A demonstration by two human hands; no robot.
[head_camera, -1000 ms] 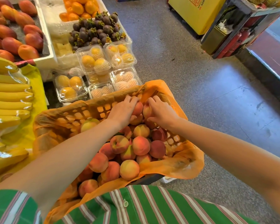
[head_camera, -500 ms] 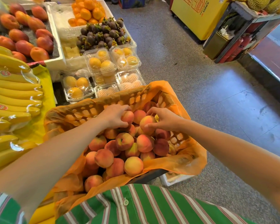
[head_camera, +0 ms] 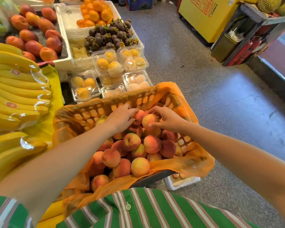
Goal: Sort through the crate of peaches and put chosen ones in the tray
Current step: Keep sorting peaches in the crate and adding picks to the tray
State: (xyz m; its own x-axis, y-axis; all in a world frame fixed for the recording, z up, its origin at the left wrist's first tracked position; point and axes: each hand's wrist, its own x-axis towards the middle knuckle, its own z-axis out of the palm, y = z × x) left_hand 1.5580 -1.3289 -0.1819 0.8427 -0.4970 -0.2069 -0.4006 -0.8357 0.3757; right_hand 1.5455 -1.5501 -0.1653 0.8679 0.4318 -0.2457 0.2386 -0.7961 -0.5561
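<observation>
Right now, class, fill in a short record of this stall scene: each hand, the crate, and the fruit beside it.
left hand: grips a pink peach at the crate's far end
right hand: pinches a yellow-red peach between thumb and fingers
crate: lattice walls, lined with an orange bag, heaped with peaches
left of crate: wrapped bananas
beyond crate: clamshell boxes of yellow fruit, then mangosteens

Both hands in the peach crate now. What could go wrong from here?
1. The left hand grips a reddish peach and the right hand a pink-yellow peach atop the heap; lifting them may send neighbours rolling.
2. The yellow-orange peach sits by the low near rim of the orange-lined plastic crate and could tip out onto the grey floor.
</observation>
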